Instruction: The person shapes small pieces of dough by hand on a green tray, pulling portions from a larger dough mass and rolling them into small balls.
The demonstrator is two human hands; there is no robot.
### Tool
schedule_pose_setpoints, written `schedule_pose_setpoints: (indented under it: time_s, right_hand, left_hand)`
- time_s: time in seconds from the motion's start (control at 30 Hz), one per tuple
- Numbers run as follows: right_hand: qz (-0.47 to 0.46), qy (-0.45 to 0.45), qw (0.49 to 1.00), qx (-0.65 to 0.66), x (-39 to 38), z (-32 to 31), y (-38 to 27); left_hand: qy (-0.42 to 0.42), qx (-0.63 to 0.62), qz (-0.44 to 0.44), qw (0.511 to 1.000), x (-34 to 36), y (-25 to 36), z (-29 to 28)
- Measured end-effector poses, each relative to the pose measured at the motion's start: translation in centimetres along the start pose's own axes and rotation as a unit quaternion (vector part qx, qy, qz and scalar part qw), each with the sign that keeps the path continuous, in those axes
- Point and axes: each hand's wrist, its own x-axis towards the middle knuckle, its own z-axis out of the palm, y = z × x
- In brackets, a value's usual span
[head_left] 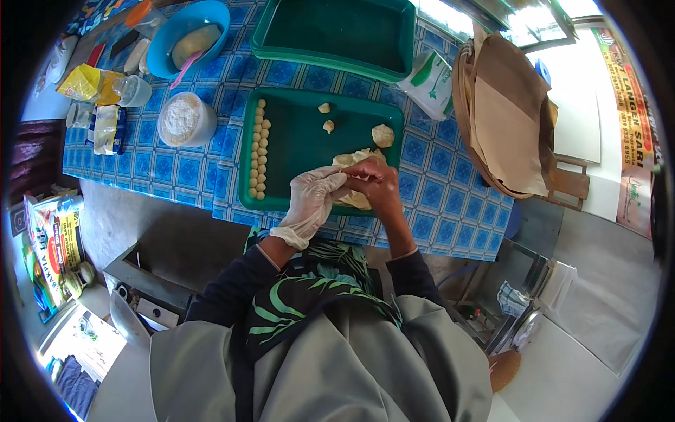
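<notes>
A lump of pale dough (354,199) is pinched between both hands at the near edge of the green tray (309,151). The gloved left hand (311,199) is closed narrow on it; the bare right hand (375,184) is curled over it. Judged step: a small piece is being pulled off for rolling; a clean pinch and a roll are called for next. Beyond, a column of small dough balls (259,150) lies along the tray's left side, and loose dough pieces (383,134) farther in. Fingertips are hidden by the dough. The flour tub (184,119) on the surface (439,204) is blurred.
</notes>
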Motion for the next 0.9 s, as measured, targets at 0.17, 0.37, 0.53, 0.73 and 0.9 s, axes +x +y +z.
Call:
schedule_pose_setpoints:
  time_s: [0.17, 0.37, 0.53, 0.73, 0.9]
  right_hand:
    - [0.054, -0.013, 0.983, 0.177, 4.7, -3.7, 3.3]
    - [-0.158, 0.014, 0.849, -0.503, 8.2, -2.4, 7.1]
    - [-0.22, -0.047, 0.838, -0.497, 8.8, -2.0, 7.2]
    - [-0.149, 0.027, 0.921, -0.359, 10.0, -3.5, 8.2]
    - [0.114, -0.153, 0.963, 0.19, 5.5, 1.2, -2.1]
  left_hand:
    - [0.01, -0.055, -0.004, 0.998, 0.1, 1.4, -0.6]
    - [0.001, -0.096, -0.035, 0.995, -0.1, 3.2, -0.3]
    - [0.02, -0.034, 0.006, 0.999, -0.6, 3.6, -0.8]
    - [0.015, -0.064, 0.006, 0.998, -0.3, 4.5, -1.5]
    - [0.033, -0.035, 0.01, 0.999, 0.3, 4.2, -3.1]
